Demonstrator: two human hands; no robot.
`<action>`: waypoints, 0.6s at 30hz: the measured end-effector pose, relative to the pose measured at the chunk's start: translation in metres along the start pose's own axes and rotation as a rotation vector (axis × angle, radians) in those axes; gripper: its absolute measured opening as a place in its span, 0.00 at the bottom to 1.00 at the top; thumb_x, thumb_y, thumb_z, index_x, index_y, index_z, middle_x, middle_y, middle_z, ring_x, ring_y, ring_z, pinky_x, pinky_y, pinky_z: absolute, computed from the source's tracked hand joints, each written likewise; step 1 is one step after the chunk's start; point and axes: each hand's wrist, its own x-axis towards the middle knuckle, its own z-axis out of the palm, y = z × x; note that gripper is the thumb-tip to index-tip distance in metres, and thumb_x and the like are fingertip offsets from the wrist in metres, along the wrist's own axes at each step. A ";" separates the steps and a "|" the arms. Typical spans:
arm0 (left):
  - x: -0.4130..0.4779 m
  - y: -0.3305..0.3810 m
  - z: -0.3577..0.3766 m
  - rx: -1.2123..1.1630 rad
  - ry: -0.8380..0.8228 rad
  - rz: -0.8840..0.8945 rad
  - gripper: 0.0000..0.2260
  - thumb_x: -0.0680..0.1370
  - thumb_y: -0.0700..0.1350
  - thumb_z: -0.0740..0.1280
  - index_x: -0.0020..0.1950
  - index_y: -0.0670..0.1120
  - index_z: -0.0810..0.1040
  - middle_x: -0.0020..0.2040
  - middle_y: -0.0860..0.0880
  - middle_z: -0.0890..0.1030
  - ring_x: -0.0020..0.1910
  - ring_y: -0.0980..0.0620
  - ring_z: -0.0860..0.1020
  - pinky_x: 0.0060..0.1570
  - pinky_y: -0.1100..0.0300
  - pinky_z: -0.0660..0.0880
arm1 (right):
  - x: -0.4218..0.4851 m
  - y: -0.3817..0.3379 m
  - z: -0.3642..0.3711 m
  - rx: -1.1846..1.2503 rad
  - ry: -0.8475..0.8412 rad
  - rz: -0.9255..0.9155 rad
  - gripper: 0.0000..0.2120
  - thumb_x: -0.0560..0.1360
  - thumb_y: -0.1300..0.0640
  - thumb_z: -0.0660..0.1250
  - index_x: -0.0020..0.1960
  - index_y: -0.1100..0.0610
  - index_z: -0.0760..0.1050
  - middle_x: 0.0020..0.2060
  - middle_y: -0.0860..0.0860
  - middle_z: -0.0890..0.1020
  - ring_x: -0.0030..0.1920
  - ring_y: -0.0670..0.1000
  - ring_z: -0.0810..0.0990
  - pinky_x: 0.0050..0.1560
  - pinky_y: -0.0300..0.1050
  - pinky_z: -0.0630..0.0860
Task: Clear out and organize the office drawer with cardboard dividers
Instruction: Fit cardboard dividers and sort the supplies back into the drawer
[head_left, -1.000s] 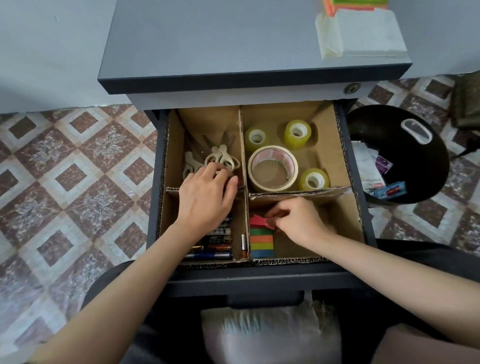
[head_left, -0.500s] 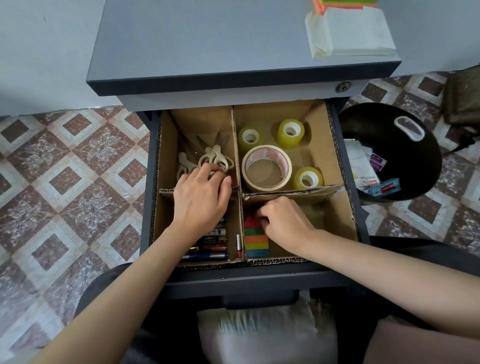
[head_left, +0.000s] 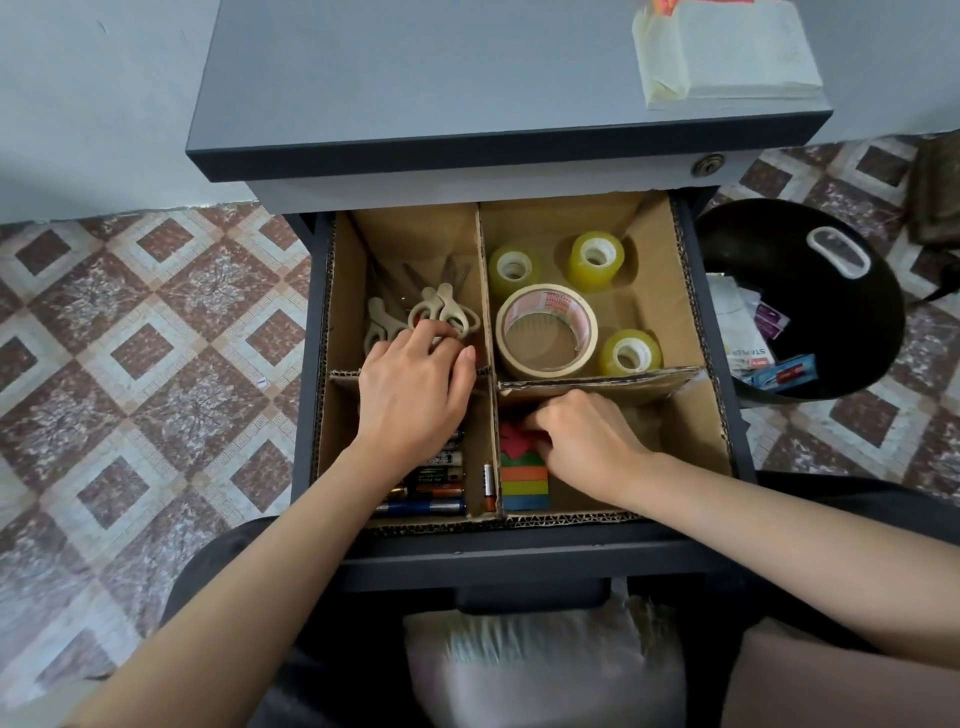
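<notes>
In the head view, the open drawer (head_left: 519, 553) is seen lined with cardboard dividers (head_left: 483, 270) that split it into four compartments. In the far left compartment beige-handled scissors (head_left: 448, 310) are laid; the left hand (head_left: 415, 400) is stretched over the cross wall with its bent fingertips on their handles, and whether they are gripped cannot be told. Batteries (head_left: 436, 486) are stacked beneath that wrist in the near left compartment. A wide tape roll (head_left: 545, 332) and three small yellow tape rolls (head_left: 595, 260) are kept in the far right compartment. In the near right compartment a sticky flag pad (head_left: 524, 487) lies against the centre wall, and its red top strip is pinched by the curled fingers of the right hand (head_left: 587, 441). A black bin (head_left: 779, 260) with scraps stands just right of the drawer.
</notes>
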 end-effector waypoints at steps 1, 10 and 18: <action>0.000 0.000 0.000 -0.001 0.000 -0.001 0.20 0.79 0.49 0.53 0.45 0.43 0.83 0.49 0.47 0.82 0.44 0.47 0.81 0.40 0.57 0.71 | 0.000 0.000 0.000 -0.006 -0.001 -0.002 0.16 0.73 0.65 0.63 0.58 0.54 0.79 0.51 0.53 0.82 0.52 0.57 0.79 0.50 0.49 0.77; 0.000 0.001 0.001 0.015 0.005 0.002 0.21 0.79 0.49 0.53 0.44 0.43 0.84 0.49 0.47 0.82 0.44 0.48 0.81 0.40 0.57 0.71 | 0.001 -0.006 -0.003 -0.126 -0.031 -0.071 0.12 0.75 0.64 0.62 0.56 0.58 0.78 0.50 0.54 0.81 0.50 0.57 0.79 0.47 0.47 0.75; 0.000 0.001 0.001 0.016 0.005 -0.007 0.21 0.79 0.49 0.53 0.44 0.42 0.84 0.48 0.46 0.82 0.43 0.47 0.81 0.41 0.56 0.71 | 0.003 -0.011 -0.005 -0.094 -0.015 -0.110 0.12 0.75 0.65 0.62 0.56 0.59 0.77 0.51 0.54 0.81 0.51 0.56 0.79 0.48 0.46 0.73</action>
